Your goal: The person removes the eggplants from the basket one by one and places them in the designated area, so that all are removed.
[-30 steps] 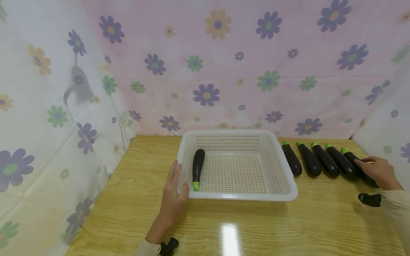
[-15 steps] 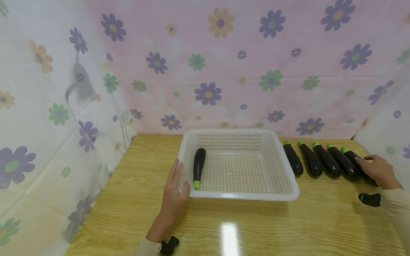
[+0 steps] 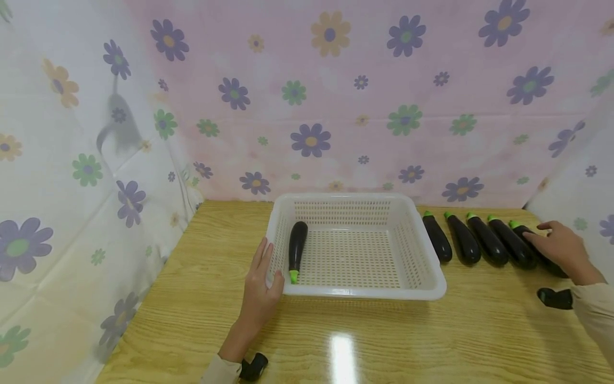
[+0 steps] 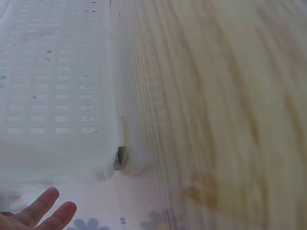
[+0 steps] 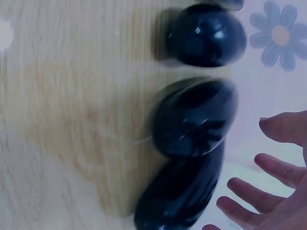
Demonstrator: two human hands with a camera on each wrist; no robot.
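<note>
In the head view a white plastic basket (image 3: 357, 293) with slotted walls sits on the table. One dark eggplant (image 3: 298, 248) lies inside along its left wall, green stem end toward the front. My left hand (image 3: 261, 296) rests at the basket's front left corner, fingers straight along the outer side and thumb by the rim. Over the rightmost eggplant (image 3: 551, 264) in the row at right is my right hand (image 3: 566, 250), partly covering it. Its fingers (image 5: 249, 194) appear spread and extended in the right wrist view, with nothing between them.
Several more eggplants lie side by side between the basket and my right hand, among them one eggplant (image 3: 435, 238) close by the basket's right wall. Flower-print cloth (image 3: 336, 106) closes off the wooden table (image 3: 201, 288) at the back and both sides.
My right hand has loosened from the rightmost eggplant and shifted slightly up, its fingers now more extended. The left hand and the basket have stayed put.
</note>
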